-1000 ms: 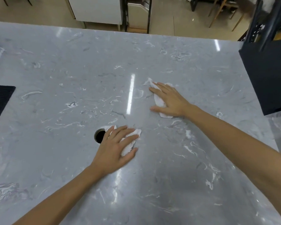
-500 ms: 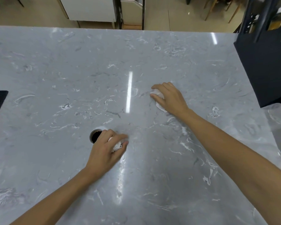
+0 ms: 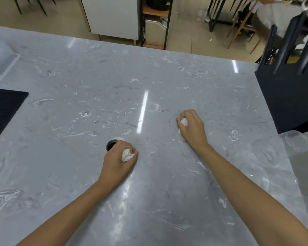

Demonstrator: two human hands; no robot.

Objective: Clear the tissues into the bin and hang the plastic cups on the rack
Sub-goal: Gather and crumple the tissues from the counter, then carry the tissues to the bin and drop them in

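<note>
My left hand (image 3: 118,159) rests on the grey marble counter (image 3: 78,96), fingers closed around a crumpled white tissue (image 3: 127,155). Just behind it is a small round hole (image 3: 111,145) in the counter, partly hidden by my knuckles. My right hand (image 3: 192,127) is further back and to the right, closed on a second balled-up white tissue (image 3: 184,122), most of it hidden in the fist. A black rack with upright pegs (image 3: 292,89) stands at the right edge. A clear plastic cup (image 3: 297,142) lies on its side in front of the rack.
A black ribbed mat (image 3: 4,110) lies at the left edge, with a clear plastic container (image 3: 0,63) behind it. Beyond the counter's far edge are a white cabinet (image 3: 112,16), a shelf unit and chair legs on the tiled floor.
Both hands went from flat on spread tissues to fists, each bunching its tissue into a ball. The view has shifted slightly, showing more of the left side.
</note>
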